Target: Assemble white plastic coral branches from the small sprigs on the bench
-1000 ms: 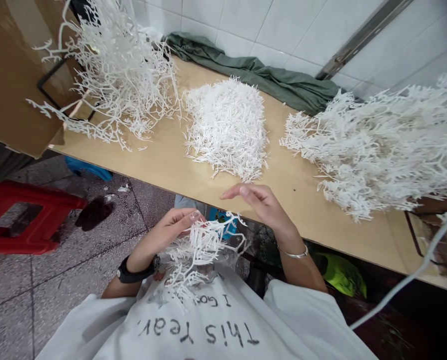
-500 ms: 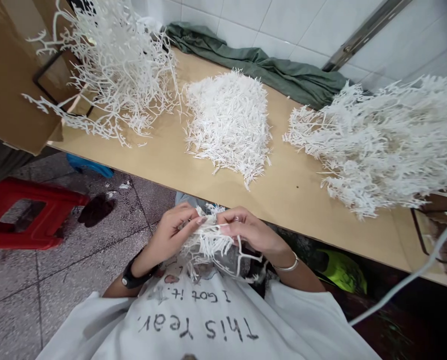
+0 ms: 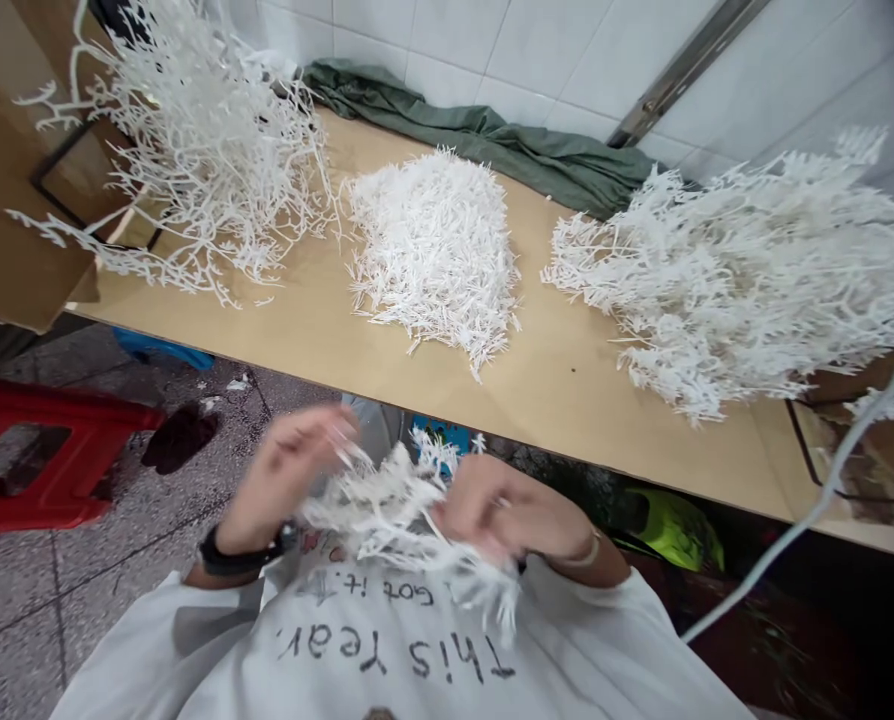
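Both hands work a white branched plastic sprue (image 3: 387, 505) held close to the chest, below the near edge of the desk (image 3: 567, 380). The left hand (image 3: 282, 480) and right hand (image 3: 492, 515) are motion-blurred; each seems closed on the sprue, though the fingers' exact grip cannot be told. The step looks like twisting small pieces off the branches. Next it likely calls for a firm pinch near a joint, and dropping freed bits onto the middle heap of small white pieces (image 3: 436, 250).
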The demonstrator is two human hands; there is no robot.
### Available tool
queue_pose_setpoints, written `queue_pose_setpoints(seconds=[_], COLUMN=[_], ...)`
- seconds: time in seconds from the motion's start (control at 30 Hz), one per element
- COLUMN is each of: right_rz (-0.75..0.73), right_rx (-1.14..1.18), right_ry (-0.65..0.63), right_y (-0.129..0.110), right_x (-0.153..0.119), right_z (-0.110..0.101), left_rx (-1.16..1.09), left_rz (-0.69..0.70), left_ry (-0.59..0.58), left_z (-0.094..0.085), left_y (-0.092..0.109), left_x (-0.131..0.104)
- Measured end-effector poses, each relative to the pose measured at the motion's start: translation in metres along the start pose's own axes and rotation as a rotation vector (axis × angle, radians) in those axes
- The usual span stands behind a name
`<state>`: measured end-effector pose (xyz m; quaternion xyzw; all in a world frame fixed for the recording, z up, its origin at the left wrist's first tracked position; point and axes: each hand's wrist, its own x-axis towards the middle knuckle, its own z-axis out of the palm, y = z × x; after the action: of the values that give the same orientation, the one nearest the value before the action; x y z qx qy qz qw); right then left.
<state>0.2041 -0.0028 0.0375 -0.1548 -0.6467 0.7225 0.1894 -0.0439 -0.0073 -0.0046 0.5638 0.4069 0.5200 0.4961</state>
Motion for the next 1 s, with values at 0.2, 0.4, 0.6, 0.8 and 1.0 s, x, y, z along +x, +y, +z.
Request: queue_pose_setpoints(seconds=[0.2,0.4,0.6,0.8,1.0], right_rz=[-0.044,0.041,0.004,-0.063,0.031], right_rx=[-0.319,-0.248,-0.21,-0.241,-0.148], right_ry=[0.509,0.526,0.518,0.53,0.672], right_y=[0.003,0.016,0.023,0.021,0.025], right_x=[-0.033,-0.011,-0.007,-0.007,-0.02], right_z=[-0.002,-0.01,-0.015,-0.02,-0.014], left_rx=[0.155,0.49,0.632,0.46,0.467], left_rz=[0.02,0.229,0.315,0.457,0.536], left_ry=[0.139,0.096,0.029,-0.657,-0.668], left_z=[-0.027,0.014,0.029,0.037,0.028], left_y=[-0.017,-0.037,-0.03,0.021,0.021], left_x=[0.047,0.121,0.13,0.08,0.05])
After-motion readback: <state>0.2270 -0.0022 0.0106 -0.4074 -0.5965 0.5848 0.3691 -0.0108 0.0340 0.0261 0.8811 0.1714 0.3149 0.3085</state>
